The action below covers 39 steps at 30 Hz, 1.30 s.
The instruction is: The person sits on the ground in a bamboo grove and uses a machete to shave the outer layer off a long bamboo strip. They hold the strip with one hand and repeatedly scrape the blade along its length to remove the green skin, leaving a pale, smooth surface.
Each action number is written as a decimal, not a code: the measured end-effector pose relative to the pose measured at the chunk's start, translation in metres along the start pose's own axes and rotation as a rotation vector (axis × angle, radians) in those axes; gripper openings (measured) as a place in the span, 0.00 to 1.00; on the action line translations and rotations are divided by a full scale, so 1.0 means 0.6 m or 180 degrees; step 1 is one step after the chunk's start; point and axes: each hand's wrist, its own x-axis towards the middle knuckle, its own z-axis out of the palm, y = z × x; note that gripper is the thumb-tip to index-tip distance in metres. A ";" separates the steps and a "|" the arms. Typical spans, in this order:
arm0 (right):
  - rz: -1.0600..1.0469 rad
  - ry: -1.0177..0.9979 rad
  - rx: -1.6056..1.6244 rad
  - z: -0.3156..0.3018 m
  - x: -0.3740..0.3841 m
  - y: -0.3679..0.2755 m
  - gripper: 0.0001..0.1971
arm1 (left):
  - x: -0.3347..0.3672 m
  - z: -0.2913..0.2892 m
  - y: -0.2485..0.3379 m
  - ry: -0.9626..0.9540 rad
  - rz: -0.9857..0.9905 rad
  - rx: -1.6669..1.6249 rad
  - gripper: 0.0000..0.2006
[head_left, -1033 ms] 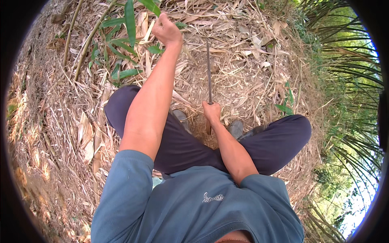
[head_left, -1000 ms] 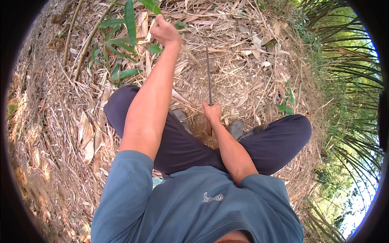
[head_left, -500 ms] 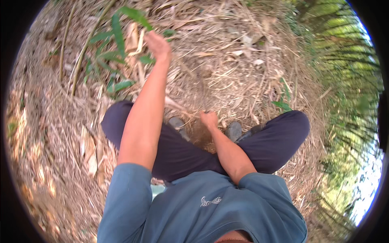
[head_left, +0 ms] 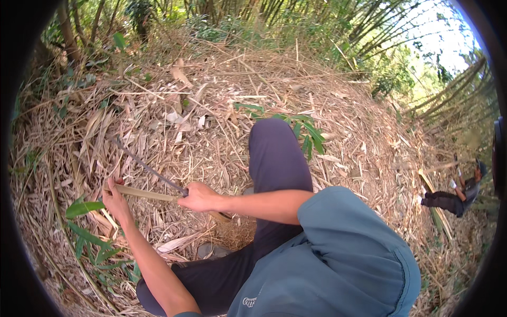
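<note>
My left hand (head_left: 114,201) is closed on one end of a pale, flat strip that looks like split bamboo (head_left: 148,194). The strip runs right to my other hand, where its far end is hidden at the fingers. In my closed right hand (head_left: 202,197) is a long, dark-bladed knife (head_left: 150,168). Its blade slants away up and left above the strip, and a brown handle end shows below the fist. I cannot tell whether blade and strip touch. Both hands are in front of my bent legs, left of my dark-trousered knee (head_left: 277,153).
Dry leaves and stalks litter the ground (head_left: 211,132). Green leafy shoots (head_left: 97,238) grow beside my left forearm, and another sprig (head_left: 311,134) is behind my knee. Bamboo clumps (head_left: 385,31) line the back. A person (head_left: 457,195) is at far right with long stalks.
My view has swung up and right. My left hand, stretched out open before, now grips the strip. My right hand has moved from between my feet out to the left, and the knife shows plainly.
</note>
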 end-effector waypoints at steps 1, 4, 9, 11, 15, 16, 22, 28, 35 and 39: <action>-0.0175 -0.0019 -0.0084 -0.033 -0.001 -0.025 0.19 | 0.006 -0.008 -0.009 -0.0097 0.0095 0.0141 0.21; -0.0668 0.0312 -0.0465 -0.104 0.008 -0.062 0.17 | 0.016 -0.022 -0.014 -0.0133 0.0076 0.0101 0.21; -0.0143 0.0342 -0.0246 -0.099 0.024 -0.036 0.15 | 0.014 -0.012 -0.006 -0.0245 0.0118 0.0078 0.21; 0.0146 0.0101 0.0050 -0.060 0.036 -0.013 0.16 | 0.009 -0.003 0.002 -0.0235 0.0070 0.0020 0.21; 0.0192 -0.0192 0.0563 -0.063 0.025 -0.019 0.19 | 0.016 0.002 -0.006 -0.0221 0.0114 0.0065 0.22; 0.0154 -0.0135 0.0482 -0.059 0.030 -0.012 0.19 | 0.016 0.004 -0.009 -0.0245 0.0101 0.0062 0.22; 0.0035 0.0065 0.0003 -0.057 0.049 0.000 0.19 | 0.014 0.015 0.000 -0.0195 0.0043 0.0012 0.21; 0.0209 -0.0001 0.0130 -0.054 0.052 0.004 0.17 | 0.009 0.024 0.009 -0.0209 0.0139 0.0025 0.20; -0.0032 0.0231 0.0142 -0.069 0.039 -0.006 0.16 | 0.011 0.015 0.046 -0.0250 0.0291 0.0172 0.20; -0.0032 0.0314 0.0280 -0.072 0.041 -0.011 0.17 | 0.018 -0.001 0.106 -0.0089 0.0424 0.0094 0.19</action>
